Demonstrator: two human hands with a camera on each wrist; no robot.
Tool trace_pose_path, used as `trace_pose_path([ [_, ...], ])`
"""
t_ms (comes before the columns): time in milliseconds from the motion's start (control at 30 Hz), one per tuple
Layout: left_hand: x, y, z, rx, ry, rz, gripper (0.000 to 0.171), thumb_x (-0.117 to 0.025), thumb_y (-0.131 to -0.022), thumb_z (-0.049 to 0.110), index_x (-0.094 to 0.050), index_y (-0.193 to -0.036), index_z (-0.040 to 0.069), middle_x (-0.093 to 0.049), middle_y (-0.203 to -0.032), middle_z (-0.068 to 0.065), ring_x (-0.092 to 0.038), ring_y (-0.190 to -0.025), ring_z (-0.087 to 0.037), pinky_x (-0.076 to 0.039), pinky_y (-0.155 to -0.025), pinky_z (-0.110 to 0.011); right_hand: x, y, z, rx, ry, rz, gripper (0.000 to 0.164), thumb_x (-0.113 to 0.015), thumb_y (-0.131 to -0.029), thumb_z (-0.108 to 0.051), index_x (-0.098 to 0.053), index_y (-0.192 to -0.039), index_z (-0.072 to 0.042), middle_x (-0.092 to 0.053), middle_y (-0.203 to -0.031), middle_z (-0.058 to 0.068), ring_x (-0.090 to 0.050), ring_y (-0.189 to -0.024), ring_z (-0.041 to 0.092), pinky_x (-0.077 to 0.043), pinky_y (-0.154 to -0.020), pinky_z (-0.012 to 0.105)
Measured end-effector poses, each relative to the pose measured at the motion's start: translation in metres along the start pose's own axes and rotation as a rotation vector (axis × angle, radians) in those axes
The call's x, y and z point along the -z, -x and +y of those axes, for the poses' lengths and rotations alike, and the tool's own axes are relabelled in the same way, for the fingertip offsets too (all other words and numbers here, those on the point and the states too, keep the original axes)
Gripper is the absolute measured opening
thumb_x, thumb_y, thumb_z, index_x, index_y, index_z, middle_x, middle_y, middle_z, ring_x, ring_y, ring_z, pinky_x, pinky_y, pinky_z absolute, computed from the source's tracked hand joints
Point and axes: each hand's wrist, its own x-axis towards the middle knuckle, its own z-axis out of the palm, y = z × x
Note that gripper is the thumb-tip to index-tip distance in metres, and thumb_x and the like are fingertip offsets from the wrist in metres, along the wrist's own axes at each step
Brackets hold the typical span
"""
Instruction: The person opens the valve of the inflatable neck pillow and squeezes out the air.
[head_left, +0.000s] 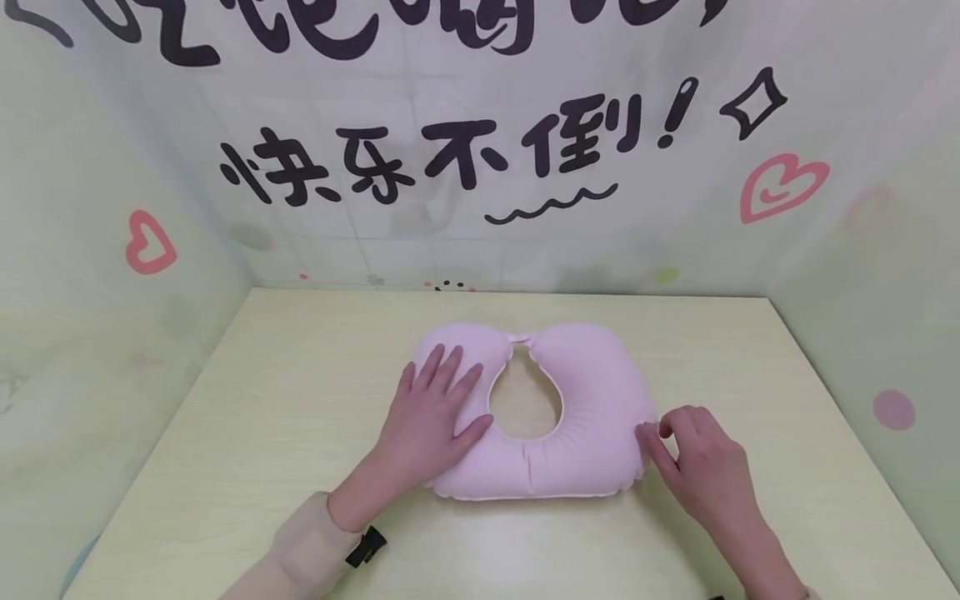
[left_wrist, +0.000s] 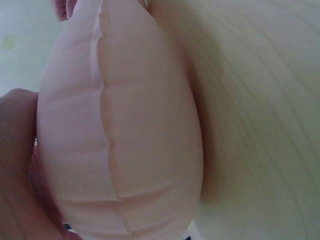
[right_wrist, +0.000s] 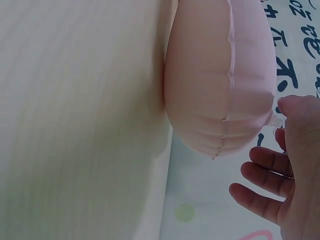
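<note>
A pink inflated U-shaped neck pillow [head_left: 600,400] lies on the table, its opening toward the back wall. Spread fingers of my left hand [head_left: 431,417] rest on the pillow's left side, pressing from above. At the right edge, my right hand [head_left: 708,462] has its thumb and index finger at a small clear air valve [right_wrist: 276,120], which sticks out of the pillow and appears pinched between them. The other right fingers [right_wrist: 262,205] are loosely bent, apart from the pillow. In the left wrist view the pillow's seamed front side [left_wrist: 145,125] fills the middle.
The pale wooden table [head_left: 285,400] runs back to a white printed wall [head_left: 375,242] with dark lettering. Printed side walls [head_left: 90,350] stand to the left and right. A black clip [head_left: 366,547] is at my left cuff.
</note>
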Motion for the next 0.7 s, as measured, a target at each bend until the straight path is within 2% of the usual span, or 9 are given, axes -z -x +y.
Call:
trace_pose_path([
  [267, -0.004, 0.000, -0.005, -0.005, -0.011, -0.006, 0.057, -0.049, -0.090, 0.053, -0.056, -0.134, 0.018, -0.034, -0.149, -0.014, -0.021, -0.139, -0.037, -0.025, -0.102, -0.062, -0.005, -0.001, 0.006, 0.032, 0.039, -0.050, 0.039, -0.040, -0.098, -0.037, -0.047, -0.070, -0.011, -0.045, -0.065, -0.001, -0.044, -0.059, 0.016, -0.032, -0.040, 0.026],
  [400, -0.005, 0.001, -0.006, -0.008, 0.010, -0.001, 0.056, -0.049, -0.090, 0.052, -0.056, -0.134, 0.019, -0.033, -0.150, -0.013, -0.021, -0.139, -0.036, -0.025, -0.102, -0.063, -0.006, 0.000, 0.008, 0.038, 0.045, -0.082, 0.034, -0.041, -0.099, -0.029, -0.045, -0.069, -0.012, -0.047, -0.066, 0.000, -0.046, -0.060, 0.016, -0.032, -0.040, 0.026],
  [500, -0.006, 0.001, -0.007, -0.005, 0.032, 0.003, 0.056, -0.050, -0.089, 0.052, -0.055, -0.134, 0.020, -0.032, -0.151, -0.012, -0.019, -0.140, -0.036, -0.024, -0.102, -0.063, -0.008, 0.001, 0.011, 0.058, 0.031, -0.098, 0.037, -0.038, -0.102, -0.029, -0.045, -0.070, -0.012, -0.049, -0.068, 0.002, -0.047, -0.060, 0.016, -0.034, -0.041, 0.027],
  [600, -0.007, 0.002, -0.009, 0.000, 0.047, 0.006, 0.056, -0.050, -0.089, 0.051, -0.055, -0.135, 0.020, -0.031, -0.151, -0.012, -0.017, -0.141, -0.035, -0.022, -0.103, -0.063, -0.011, 0.001, 0.015, 0.059, -0.038, -0.115, 0.036, -0.038, -0.103, -0.028, -0.047, -0.071, -0.012, -0.048, -0.068, -0.002, -0.044, -0.060, 0.011, -0.036, -0.045, 0.025],
  [700, -0.009, 0.003, -0.010, -0.001, 0.047, 0.011, 0.056, -0.051, -0.089, 0.051, -0.055, -0.135, 0.020, -0.030, -0.152, -0.011, -0.017, -0.141, -0.035, -0.022, -0.103, -0.063, -0.014, 0.002, 0.019, 0.030, -0.182, -0.130, 0.027, -0.048, -0.099, -0.012, -0.050, -0.072, -0.013, -0.049, -0.068, -0.007, -0.044, -0.060, 0.005, -0.039, -0.050, 0.020],
])
